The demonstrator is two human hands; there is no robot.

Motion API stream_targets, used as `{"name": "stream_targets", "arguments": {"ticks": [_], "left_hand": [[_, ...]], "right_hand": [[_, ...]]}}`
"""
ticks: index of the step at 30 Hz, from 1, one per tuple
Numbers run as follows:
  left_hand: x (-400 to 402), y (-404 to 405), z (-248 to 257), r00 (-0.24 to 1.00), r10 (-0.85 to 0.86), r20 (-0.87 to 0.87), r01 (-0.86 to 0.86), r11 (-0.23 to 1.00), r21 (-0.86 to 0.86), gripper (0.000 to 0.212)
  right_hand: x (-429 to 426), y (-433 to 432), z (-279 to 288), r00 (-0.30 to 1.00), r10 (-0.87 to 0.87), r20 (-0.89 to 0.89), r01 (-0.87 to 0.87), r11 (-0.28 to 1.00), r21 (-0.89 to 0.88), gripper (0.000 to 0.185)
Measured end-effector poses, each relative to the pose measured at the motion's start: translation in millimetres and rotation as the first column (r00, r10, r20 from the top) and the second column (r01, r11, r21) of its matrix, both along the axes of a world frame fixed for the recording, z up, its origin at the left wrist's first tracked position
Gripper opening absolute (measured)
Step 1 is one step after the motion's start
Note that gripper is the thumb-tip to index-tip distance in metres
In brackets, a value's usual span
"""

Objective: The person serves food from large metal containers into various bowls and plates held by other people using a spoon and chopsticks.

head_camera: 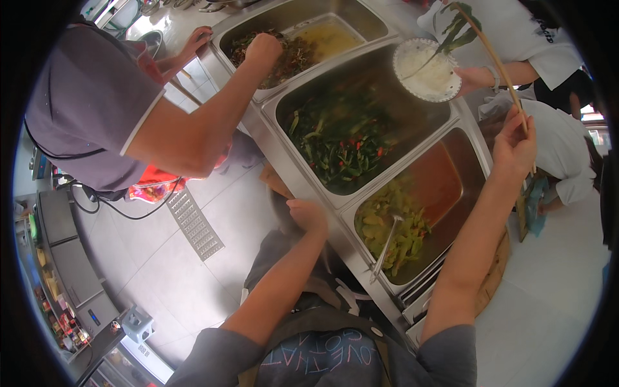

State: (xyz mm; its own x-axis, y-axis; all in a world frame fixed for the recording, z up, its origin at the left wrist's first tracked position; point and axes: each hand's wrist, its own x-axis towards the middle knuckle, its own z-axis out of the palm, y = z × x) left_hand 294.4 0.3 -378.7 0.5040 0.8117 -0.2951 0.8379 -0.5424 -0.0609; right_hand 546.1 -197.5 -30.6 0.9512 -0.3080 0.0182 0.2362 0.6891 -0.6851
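My right hand [516,147] grips long wooden chopsticks [493,55] over the far side of the counter. At their far tip dangle dark leafy greens [459,31], with one stem hanging down over white rice in a patterned bowl [400,72]. Another person's hand [471,80] holds that bowl above the middle steel pan [425,116]. In this pan lie cooked greens with red pepper pieces [348,155], partly blurred by haze. My left hand [309,215] is curled low beside the counter's near edge; whether it holds anything is not visible.
A co-worker's hand [263,48] reaches into the far pan of brown shredded food [295,58]. The nearest pan holds yellow-green vegetables [387,232], reddish liquid and a metal spoon [387,246]. A round wooden board [495,271] lies beside my right forearm. People in white shirts [561,140] stand opposite.
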Motion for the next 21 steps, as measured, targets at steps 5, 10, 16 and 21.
{"name": "stream_targets", "arguments": {"ticks": [5,10,16,21], "left_hand": [[13,2,45,0.634,0.749,0.19,-0.52,0.595,-0.613,0.029],[1,4,17,0.914,0.351,0.204,-0.249,0.882,-0.401,0.034],[-19,-8,-57,0.745,0.144,0.651,-0.063,0.987,-0.146,0.046],[-5,-11,-27,0.552,0.379,0.743,-0.318,0.919,-0.232,0.052]], "right_hand": [[16,2,5,0.999,-0.031,0.015,0.033,0.987,-0.158,0.017],[11,31,3,0.994,-0.045,-0.102,-0.047,0.66,-0.75,0.029],[-39,41,53,0.994,0.089,0.065,0.023,0.411,-0.911,0.026],[-65,59,9,0.974,0.224,0.025,-0.068,0.4,-0.914,0.021]]}}
